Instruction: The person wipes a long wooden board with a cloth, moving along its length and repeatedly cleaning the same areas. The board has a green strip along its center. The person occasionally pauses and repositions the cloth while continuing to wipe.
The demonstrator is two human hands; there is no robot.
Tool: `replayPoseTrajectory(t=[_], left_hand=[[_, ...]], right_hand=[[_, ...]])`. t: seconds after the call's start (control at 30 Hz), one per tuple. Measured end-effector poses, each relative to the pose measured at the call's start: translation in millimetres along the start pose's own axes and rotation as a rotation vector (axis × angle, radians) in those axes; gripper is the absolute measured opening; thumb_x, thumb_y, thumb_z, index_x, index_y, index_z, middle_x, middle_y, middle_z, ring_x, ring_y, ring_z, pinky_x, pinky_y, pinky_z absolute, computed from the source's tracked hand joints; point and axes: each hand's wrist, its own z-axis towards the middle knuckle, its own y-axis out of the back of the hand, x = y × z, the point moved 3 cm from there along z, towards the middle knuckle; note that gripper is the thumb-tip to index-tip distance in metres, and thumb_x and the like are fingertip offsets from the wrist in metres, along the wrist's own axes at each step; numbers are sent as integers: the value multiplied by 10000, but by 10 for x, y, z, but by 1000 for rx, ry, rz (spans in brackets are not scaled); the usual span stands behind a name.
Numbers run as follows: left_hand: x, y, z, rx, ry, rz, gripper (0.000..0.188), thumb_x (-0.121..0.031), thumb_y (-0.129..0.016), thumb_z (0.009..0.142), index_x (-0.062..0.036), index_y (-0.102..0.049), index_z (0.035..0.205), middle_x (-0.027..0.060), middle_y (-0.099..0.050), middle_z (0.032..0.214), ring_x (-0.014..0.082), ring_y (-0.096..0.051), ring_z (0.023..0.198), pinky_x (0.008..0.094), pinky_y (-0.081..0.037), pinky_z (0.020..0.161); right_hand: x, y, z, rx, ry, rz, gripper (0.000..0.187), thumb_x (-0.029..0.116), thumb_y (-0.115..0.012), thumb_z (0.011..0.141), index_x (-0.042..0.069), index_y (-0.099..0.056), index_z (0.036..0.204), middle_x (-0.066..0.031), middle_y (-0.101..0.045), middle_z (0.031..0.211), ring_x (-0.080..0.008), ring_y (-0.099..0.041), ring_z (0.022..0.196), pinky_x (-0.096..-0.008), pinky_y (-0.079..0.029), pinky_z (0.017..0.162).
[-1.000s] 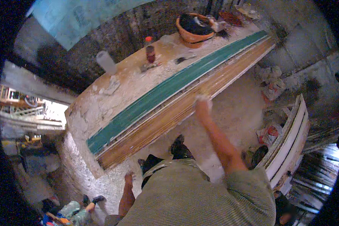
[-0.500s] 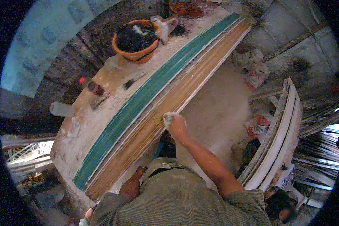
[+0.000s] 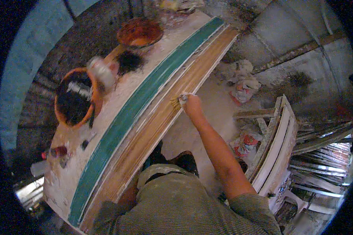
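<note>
My right hand (image 3: 191, 104) is closed round a brush (image 3: 175, 103) with splayed yellowish bristles. Those bristles rest on a long brown wood-toned board (image 3: 153, 119) with pale edges. Alongside it runs a long green board (image 3: 133, 105), parallel and to the left. Of my left arm only a piece of forearm (image 3: 128, 197) shows beside my shirt, close to the board's near end; the hand itself is hidden.
The boards lie on a dusty pale table (image 3: 106, 121). On its left stand an orange-rimmed bucket (image 3: 61, 111) with dark contents, a pale blurred container (image 3: 102, 72) and an orange-red basin (image 3: 140, 33). White-painted boards (image 3: 276, 143) rest on a frame at right.
My right hand and the brush have moved up along the brown board, toward its far end. My view has shifted, and I stand farther along the table. My left hand has dropped out of sight.
</note>
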Motion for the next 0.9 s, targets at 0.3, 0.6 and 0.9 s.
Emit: replayPoseTrajectory(t=[0.3, 0.6, 0.9], left_hand=[[-1881, -1169, 875, -23, -23, -16, 354, -417, -651, 971, -125, -701, 1164, 101, -710, 1098, 283, -655, 939, 457, -520, 823], [-3572, -2627, 1270, -81, 39, -91, 384, -428, -637, 978, -113, -696, 1190, 121, -705, 1129, 303, -651, 980, 471, -508, 868], [-4901, -3297, 1890, -161, 17, -271, 414, -438, -623, 985, -100, -692, 1215, 140, -700, 1161, 322, -647, 1020, 485, -496, 913]], right_hand=[[-1580, 770, 2155, -28, 175, -170, 169, 137, -647, 870, 59, -707, 1007, -217, -688, 933, -421, -687, 885, -517, -568, 774], [-3332, 1466, 4206, -105, 207, -234, 185, 106, -625, 876, 78, -721, 1032, -209, -689, 936, -409, -687, 868, -511, -568, 776], [-4896, 2098, 6193, -222, 201, -378, 134, 117, -616, 903, 25, -714, 907, -216, -689, 851, -397, -692, 814, -506, -549, 723]])
